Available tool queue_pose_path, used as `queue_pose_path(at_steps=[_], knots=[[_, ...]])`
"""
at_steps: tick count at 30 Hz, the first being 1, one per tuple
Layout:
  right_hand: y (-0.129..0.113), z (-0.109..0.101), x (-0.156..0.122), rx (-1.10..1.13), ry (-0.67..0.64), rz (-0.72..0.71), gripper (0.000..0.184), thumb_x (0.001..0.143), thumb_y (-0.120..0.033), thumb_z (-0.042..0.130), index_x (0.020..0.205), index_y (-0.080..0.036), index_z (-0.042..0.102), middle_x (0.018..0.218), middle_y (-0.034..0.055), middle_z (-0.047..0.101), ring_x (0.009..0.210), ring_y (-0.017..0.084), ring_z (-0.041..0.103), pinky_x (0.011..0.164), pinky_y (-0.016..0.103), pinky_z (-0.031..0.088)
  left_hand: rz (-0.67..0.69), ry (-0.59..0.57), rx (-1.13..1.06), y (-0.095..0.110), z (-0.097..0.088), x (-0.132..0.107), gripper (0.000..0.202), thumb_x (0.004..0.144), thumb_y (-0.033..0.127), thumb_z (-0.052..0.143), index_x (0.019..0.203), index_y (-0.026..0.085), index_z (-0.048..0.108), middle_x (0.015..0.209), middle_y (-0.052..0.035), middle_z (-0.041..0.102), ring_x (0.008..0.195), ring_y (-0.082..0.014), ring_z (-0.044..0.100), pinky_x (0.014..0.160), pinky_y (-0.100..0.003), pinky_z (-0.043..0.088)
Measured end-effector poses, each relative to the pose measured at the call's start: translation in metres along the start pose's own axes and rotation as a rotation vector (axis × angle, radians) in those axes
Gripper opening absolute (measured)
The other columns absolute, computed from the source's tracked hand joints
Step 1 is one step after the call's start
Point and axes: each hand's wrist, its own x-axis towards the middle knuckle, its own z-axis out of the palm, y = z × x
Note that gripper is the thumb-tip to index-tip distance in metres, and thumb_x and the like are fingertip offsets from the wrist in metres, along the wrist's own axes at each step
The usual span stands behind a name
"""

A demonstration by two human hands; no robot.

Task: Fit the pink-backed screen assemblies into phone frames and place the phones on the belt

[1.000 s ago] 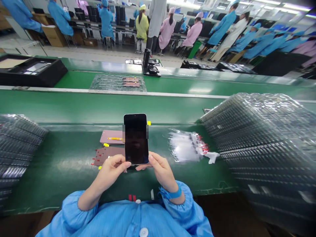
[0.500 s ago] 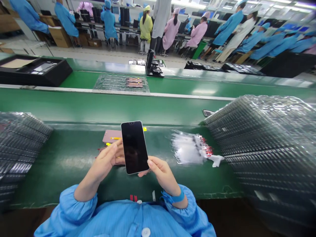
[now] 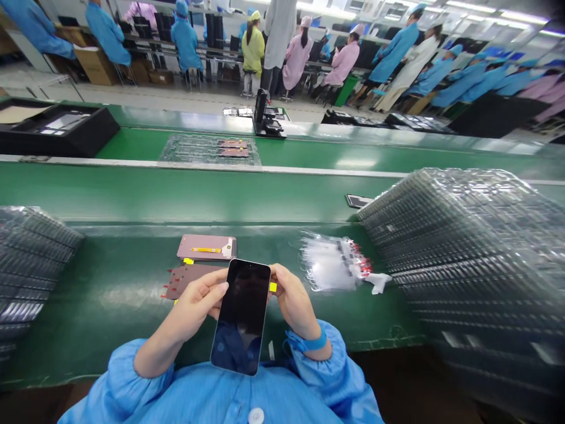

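A black phone screen panel [image 3: 242,318] is held close to my chest, glass side up, tilted toward me. My left hand [image 3: 198,306] pinches its left edge near the top. My right hand [image 3: 291,297] grips its right edge, next to a small yellow tab [image 3: 273,287]. On the green bench beyond lie a pink panel [image 3: 206,247] with a yellow strip and a brown panel [image 3: 185,278] with red and yellow tabs.
A pile of clear film pieces with red tabs [image 3: 335,262] lies to the right. Tall stacks of clear plastic trays stand at right [image 3: 463,235] and left [image 3: 26,259]. A conveyor tray [image 3: 209,148] and a black box [image 3: 57,126] sit beyond. Several workers sit in the background.
The panel came down from upright in front of me to a low tilt near my chest. Both hands shifted from its bottom edge to its upper sides.
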Motion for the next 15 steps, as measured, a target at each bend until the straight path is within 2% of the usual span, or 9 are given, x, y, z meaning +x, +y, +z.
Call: queue_pose_path(at_steps=[2, 5, 11, 15], knots=[[0.001, 0.002, -0.001, 0.004, 0.017, -0.033, 0.041, 0.097, -0.054, 0.053, 0.077, -0.018, 0.055, 0.068, 0.0005, 0.048, 0.06, 0.012, 0.048, 0.054, 0.024, 0.044, -0.009, -0.021, 0.023, -0.001, 0.001, -0.001, 0.058, 0.087, 0.049, 0.066, 0.137, 0.021, 0.056, 0.101, -0.01, 0.073, 0.075, -0.0163, 0.069, 0.061, -0.024, 0.058], [0.005, 0.0, -0.002, -0.061, 0.038, -0.055, 0.038, 0.099, -0.048, 0.052, 0.076, -0.018, 0.049, 0.068, -0.0009, 0.043, 0.06, 0.011, 0.043, 0.054, 0.023, 0.038, -0.002, -0.033, 0.035, 0.0, 0.001, -0.003, 0.057, 0.088, 0.048, 0.065, 0.138, 0.021, 0.055, 0.098, -0.0092, 0.073, 0.074, -0.0161, 0.069, 0.061, -0.023, 0.057], [0.014, -0.008, -0.002, -0.29, 0.162, -0.123, 0.044, 0.097, -0.053, 0.051, 0.072, -0.017, 0.046, 0.069, -0.0002, 0.038, 0.064, 0.012, 0.035, 0.06, 0.023, 0.034, -0.017, -0.034, 0.049, 0.001, 0.006, -0.005, 0.059, 0.088, 0.05, 0.064, 0.137, 0.019, 0.055, 0.098, -0.0096, 0.072, 0.073, -0.0157, 0.068, 0.06, -0.023, 0.057], [0.014, -0.005, 0.0, -0.309, 0.157, -0.121, 0.045, 0.097, -0.054, 0.05, 0.072, -0.017, 0.046, 0.07, -0.0004, 0.038, 0.066, 0.012, 0.034, 0.062, 0.023, 0.034, -0.01, -0.059, 0.07, 0.003, 0.005, 0.0, 0.058, 0.088, 0.053, 0.063, 0.136, 0.022, 0.053, 0.095, -0.0065, 0.069, 0.074, -0.0155, 0.067, 0.056, -0.022, 0.057]])
